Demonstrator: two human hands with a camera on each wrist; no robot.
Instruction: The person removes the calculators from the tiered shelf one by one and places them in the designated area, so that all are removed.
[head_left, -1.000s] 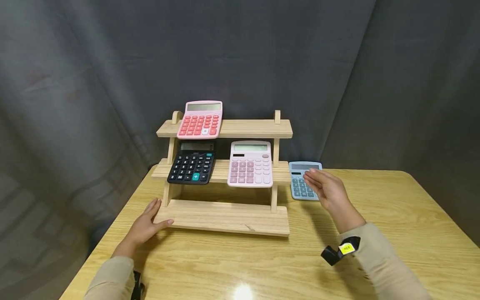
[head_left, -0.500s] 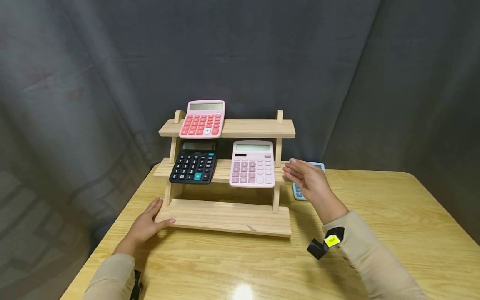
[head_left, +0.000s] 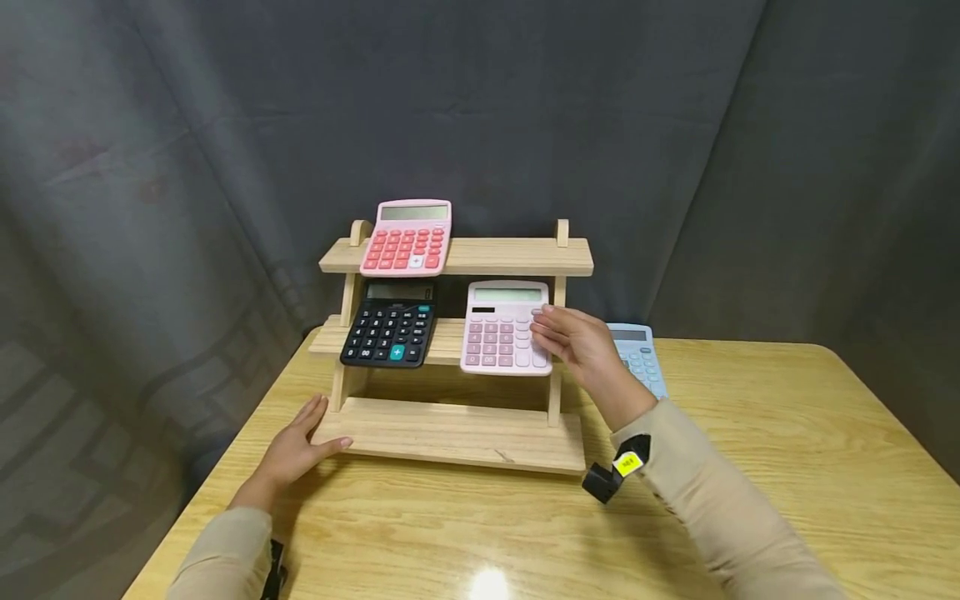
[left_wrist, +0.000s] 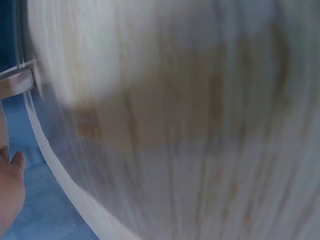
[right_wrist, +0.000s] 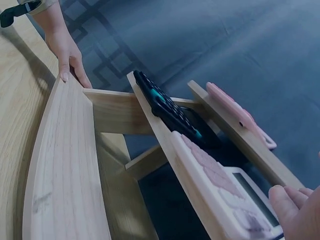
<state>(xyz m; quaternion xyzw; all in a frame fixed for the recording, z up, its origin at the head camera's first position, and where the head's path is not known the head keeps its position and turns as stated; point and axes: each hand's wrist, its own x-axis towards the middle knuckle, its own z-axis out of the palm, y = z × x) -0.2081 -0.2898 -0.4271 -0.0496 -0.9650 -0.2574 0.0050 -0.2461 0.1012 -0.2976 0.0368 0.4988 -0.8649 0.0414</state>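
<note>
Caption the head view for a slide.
Right hand at a pale-pink rectangular calculator beside a black rectangular calculator on a tiered pale-wood stand; left hand at its bottom shelf.

Clear lane on the worktop (head_left: 420, 517) in front of the rack (head_left: 510, 256), more along its bottom shelf (head_left: 450, 433) past the left hand (head_left: 288, 450); black calculator (head_left: 388, 327) and pale-pink calculator (head_left: 493, 337) leave just a slim gap on the rack's middle shelf (head_left: 448, 340).

Left hand (head_left: 288, 454): low, fingers forward, thumb spread inward
Right hand (head_left: 585, 342): higher, farther forward, fingers together, pointing left
Left forearm (head_left: 223, 552): sleeved, partly in view
Right forearm (head_left: 723, 508): sleeved, slanting forward and inward
</note>
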